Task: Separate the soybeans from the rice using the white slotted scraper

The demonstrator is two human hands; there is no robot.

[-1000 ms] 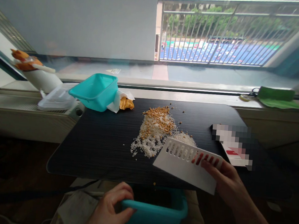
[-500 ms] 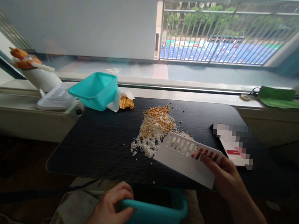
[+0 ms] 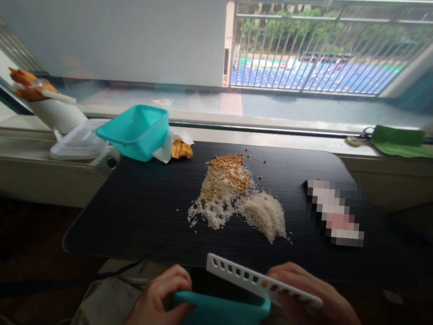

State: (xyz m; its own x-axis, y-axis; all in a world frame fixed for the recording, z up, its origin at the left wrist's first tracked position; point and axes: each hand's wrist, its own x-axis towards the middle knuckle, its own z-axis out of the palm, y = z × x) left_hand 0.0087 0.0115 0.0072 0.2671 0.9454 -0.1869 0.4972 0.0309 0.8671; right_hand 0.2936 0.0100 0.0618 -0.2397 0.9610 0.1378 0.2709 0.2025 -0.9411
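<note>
My left hand [image 3: 166, 300] grips the rim of a teal plastic tub [image 3: 222, 314] below the table's front edge; the tub's inside is dark and its contents cannot be made out. In my right hand [image 3: 313, 307] is a white slotted plastic strip [image 3: 235, 274], tilted edge-on over the tub's opening, its row of slots facing up. On the black table lie a mound of white rice [image 3: 265, 212] and, beside it to the left, a pile of yellow soybeans [image 3: 229, 166] mixed with rice. A few stray beans lie around the piles.
Another teal tub [image 3: 137, 133] stands at the table's back left, next to a crumpled yellow cloth [image 3: 181, 150] and white paper. A blurred-out phone-like object [image 3: 329, 210] lies on the right. A green cloth [image 3: 400, 140] rests on the windowsill.
My right hand has brought the slotted strip from the rice toward me, down over the tub, tilting it. The rice mound it covered now shows. My left hand stays on the rim.
</note>
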